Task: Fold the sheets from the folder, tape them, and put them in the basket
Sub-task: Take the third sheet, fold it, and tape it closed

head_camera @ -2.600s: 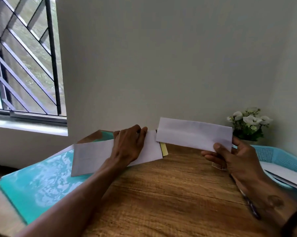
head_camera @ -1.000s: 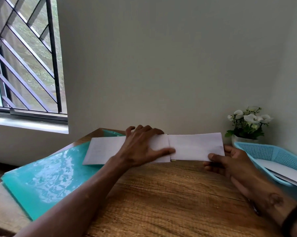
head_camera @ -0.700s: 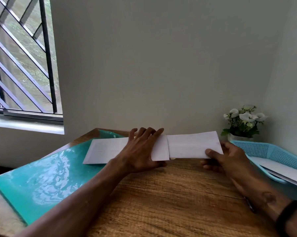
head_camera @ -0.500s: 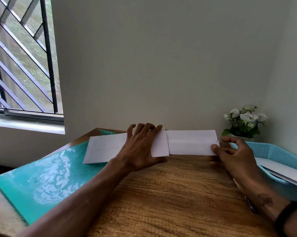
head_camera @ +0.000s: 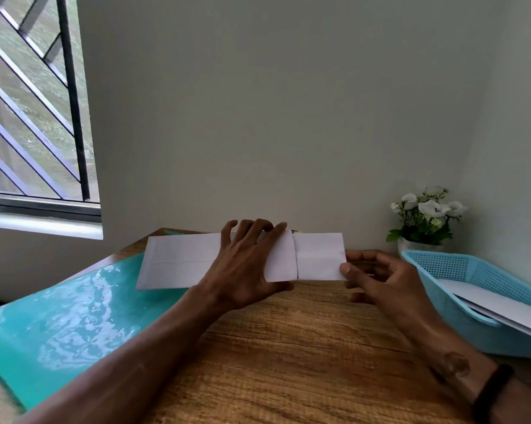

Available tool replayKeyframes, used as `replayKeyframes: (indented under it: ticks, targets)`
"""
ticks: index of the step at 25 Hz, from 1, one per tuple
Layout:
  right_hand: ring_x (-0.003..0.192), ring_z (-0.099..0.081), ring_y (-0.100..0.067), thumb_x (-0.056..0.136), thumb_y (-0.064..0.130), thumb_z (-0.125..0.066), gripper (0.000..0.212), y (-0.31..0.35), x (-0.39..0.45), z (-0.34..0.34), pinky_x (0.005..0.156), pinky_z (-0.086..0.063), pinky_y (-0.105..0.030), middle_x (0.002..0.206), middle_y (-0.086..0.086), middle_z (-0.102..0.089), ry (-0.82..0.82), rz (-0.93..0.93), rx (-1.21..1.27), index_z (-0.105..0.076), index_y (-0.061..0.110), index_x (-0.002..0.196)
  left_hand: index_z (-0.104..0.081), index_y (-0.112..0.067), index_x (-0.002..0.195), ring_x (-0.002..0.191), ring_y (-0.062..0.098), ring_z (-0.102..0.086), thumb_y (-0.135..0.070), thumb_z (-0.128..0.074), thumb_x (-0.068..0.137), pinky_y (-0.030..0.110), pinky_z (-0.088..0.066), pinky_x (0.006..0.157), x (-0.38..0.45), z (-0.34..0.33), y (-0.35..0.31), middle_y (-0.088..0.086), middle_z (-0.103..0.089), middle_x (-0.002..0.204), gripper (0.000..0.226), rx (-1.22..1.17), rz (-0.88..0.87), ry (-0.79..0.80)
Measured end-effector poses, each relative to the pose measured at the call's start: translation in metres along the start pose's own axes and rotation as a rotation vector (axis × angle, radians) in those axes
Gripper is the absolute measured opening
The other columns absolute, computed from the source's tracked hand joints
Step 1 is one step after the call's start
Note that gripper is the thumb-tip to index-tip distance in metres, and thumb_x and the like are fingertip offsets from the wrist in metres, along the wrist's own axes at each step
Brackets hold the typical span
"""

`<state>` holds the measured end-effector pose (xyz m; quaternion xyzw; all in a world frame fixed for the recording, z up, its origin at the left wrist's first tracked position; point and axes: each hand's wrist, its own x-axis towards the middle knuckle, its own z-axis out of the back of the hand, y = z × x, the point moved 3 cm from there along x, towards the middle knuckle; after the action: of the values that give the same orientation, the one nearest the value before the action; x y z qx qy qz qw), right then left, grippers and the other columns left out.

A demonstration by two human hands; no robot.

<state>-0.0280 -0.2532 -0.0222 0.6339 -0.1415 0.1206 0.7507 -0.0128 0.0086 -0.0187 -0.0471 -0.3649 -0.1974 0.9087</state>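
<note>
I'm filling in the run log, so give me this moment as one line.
step: folding sheet | left hand: presses folded sheet flat | right hand: pinches its right flap | basket: holds paper | tape: not seen

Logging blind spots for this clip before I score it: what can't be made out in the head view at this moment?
- Tape: none identifiable; a small dark thing behind the folded sheet is hidden by the left hand.
- Whether the sheet is taped: not discernible.
- Basket: cut off by the right edge; its papers uncountable.
- Right hand: the fingers under the sheet's right end are hidden.
- Folder: contents not visible, cut by the left edge.
</note>
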Motion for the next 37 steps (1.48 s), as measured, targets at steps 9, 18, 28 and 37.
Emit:
replayKeyframes:
  ticks: [9,18,28,37]
  targets:
    - [0.105,-0.072,-0.002,0.074,0.057,-0.083,0.046,0.008,-0.015,-0.02,0.092,-0.061,-0.04,0.114,0.019,-0.076,0.251,0.08,-0.168,-0.072,0.048,0.118,-0.037,-0.023,0.157,0.132,0.023,-0.044,-0.082,-0.061,0.075,0.059,-0.024,0.117,0.003,0.0,-0.016,-0.002,-0.048,0.142,0.104,0.005,-0.088,-0.049]
    - [0.123,-0.06,0.001,0.064,0.079,-0.078,0.077,0.0,-0.021,-0.031,0.1,-0.053,-0.035,0.136,0.02,-0.063,0.319,0.145,-0.292,-0.062,0.048,0.133,-0.038,-0.019,0.157,0.131,0.024,-0.042,-0.072,-0.06,0.08,0.05,-0.025,0.119,0.002,0.003,-0.034,0.004,-0.048,0.141,0.096,-0.001,-0.154,-0.083]
    - [0.094,-0.077,-0.018,0.092,0.034,-0.075,0.024,0.014,-0.027,-0.038,0.087,-0.064,-0.04,0.108,0.009,-0.08,0.403,0.067,-0.024,-0.077,0.029,0.115,-0.037,-0.017,0.157,0.131,0.025,-0.041,-0.067,-0.061,0.083,0.046,-0.029,0.117,0.001,0.004,-0.056,0.005,-0.046,0.142,0.093,-0.029,-0.211,-0.105]
    - [0.102,-0.075,-0.032,0.09,0.003,-0.074,0.014,-0.016,0.006,-0.006,0.083,-0.062,-0.046,0.101,-0.01,-0.08,0.024,-0.132,0.293,-0.077,0.012,0.099,-0.032,-0.032,0.159,0.112,0.013,-0.058,-0.083,-0.054,0.083,0.035,-0.051,0.093,0.011,0.028,-0.058,-0.007,-0.062,0.128,0.094,-0.155,-0.065,-0.032]
